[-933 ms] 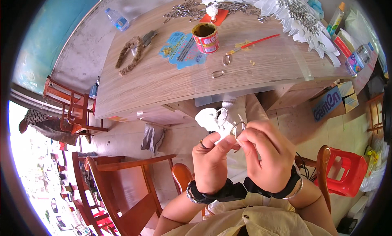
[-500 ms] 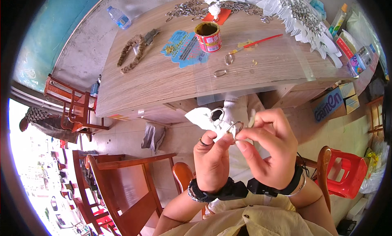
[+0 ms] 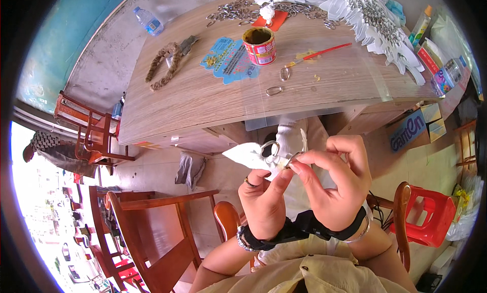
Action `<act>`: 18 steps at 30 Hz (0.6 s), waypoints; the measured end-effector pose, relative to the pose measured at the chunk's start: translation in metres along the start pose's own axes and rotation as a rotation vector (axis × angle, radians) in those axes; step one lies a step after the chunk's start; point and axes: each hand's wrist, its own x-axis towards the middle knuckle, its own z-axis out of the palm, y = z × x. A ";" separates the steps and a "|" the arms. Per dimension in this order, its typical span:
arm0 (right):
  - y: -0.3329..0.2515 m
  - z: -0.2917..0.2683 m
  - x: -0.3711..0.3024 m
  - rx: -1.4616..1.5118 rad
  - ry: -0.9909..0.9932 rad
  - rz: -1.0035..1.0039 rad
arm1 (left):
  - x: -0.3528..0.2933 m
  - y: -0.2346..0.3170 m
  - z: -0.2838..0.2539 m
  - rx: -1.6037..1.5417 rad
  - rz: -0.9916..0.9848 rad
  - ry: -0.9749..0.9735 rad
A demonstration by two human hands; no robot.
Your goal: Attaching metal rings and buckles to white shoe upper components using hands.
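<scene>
The largest thing is the wood-grain worktop, which spans the upper half of the view. A brown wooden chair stands at lower left, and a red plastic stool at right. A heap of white strips with metal rings lies along the far right of the worktop; a red-labelled tin stands near the middle, with a red-handled brush lying to its right.

Both hands are raised in front of the worktop's near edge, wrists close together. The right hand leans in from the right, thumb and forefinger pinched, the other fingers curled. The left hand points upward, its thumb pressed toward the curled fingers.

Between the fingertips, in the air, is the white cloth piece. The left grip is closed on its lower edge. Its long axis runs roughly sideways, the pointed end aimed left; 0.9 s ago that end was bunched and reached less far left.

Smallest are two metal rings at the cloth: the upper ring stands clear of the fingers, while the lower ring, plainly visible earlier, is now partly hidden by the right grip, which pinches it.
</scene>
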 end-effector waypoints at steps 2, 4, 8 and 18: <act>0.000 0.000 0.000 -0.009 -0.005 -0.003 | -0.001 0.000 0.002 0.014 0.019 0.017; -0.002 0.000 0.000 -0.013 0.007 0.003 | -0.001 0.001 0.003 0.029 0.034 0.010; -0.005 -0.001 0.000 -0.021 -0.018 0.064 | 0.000 0.000 0.001 0.084 0.061 -0.003; -0.003 -0.007 0.005 0.236 -0.144 0.248 | 0.000 0.005 0.007 0.103 0.052 -0.048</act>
